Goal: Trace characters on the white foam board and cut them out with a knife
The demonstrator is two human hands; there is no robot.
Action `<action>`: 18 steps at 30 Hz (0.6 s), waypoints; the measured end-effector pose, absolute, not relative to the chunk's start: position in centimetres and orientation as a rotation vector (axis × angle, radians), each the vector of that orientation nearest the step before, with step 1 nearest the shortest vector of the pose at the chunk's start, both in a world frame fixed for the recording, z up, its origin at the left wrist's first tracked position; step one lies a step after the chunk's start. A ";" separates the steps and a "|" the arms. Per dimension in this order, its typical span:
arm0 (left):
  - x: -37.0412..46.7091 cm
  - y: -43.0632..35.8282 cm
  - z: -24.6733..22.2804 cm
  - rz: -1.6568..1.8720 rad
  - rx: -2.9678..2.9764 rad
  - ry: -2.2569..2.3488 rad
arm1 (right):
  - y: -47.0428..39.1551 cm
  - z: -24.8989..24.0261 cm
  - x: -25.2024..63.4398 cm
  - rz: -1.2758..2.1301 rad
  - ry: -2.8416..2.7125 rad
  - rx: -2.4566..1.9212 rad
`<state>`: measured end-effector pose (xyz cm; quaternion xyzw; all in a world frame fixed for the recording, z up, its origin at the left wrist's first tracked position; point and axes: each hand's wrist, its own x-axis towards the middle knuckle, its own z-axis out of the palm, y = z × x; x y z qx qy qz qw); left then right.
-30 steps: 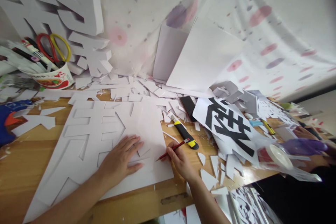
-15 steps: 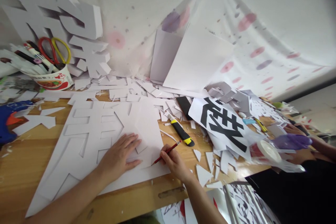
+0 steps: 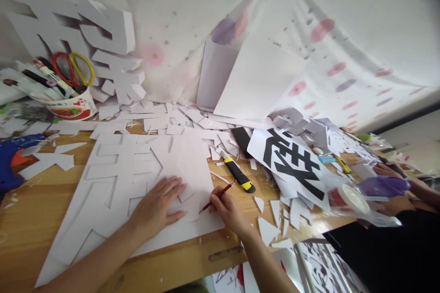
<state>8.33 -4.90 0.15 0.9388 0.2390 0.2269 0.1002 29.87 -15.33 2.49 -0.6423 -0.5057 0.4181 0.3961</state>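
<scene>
My left hand (image 3: 160,203) lies flat, fingers spread, on a white cut-out character (image 3: 120,155). That cut-out rests on a larger white board (image 3: 144,245) on the wooden table. Pinched in my right hand (image 3: 227,208) is a dark red pencil (image 3: 218,195), slanted, its point down at the white sheet by the cut-out's right edge. Just beyond my right hand lies a yellow and black utility knife (image 3: 239,175). A paper printed with a black character (image 3: 294,162) sits further right.
White scraps (image 3: 275,219) litter the table (image 3: 20,224). A tub of pens and scissors (image 3: 75,107) stands at the left, near a blue tool (image 3: 17,160). White boards (image 3: 257,78) lean at the back. Another person's arm (image 3: 422,192) and a purple item (image 3: 385,185) are at the right.
The pencil tip has moved very slightly up along the sheet. My left hand keeps its place on the cut-out. The whole view has shifted a little.
</scene>
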 end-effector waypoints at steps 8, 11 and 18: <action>8.3 -4.9 0.1 0.638 2.768 0.715 | -15.2 1.9 29.5 0.990 -1.089 -1.526; 8.3 -4.8 0.1 0.634 2.771 0.711 | -15.5 1.5 29.5 0.942 -1.061 -1.507; 8.3 -4.9 0.2 0.651 2.750 0.723 | -15.6 1.4 29.5 0.844 -1.105 -1.404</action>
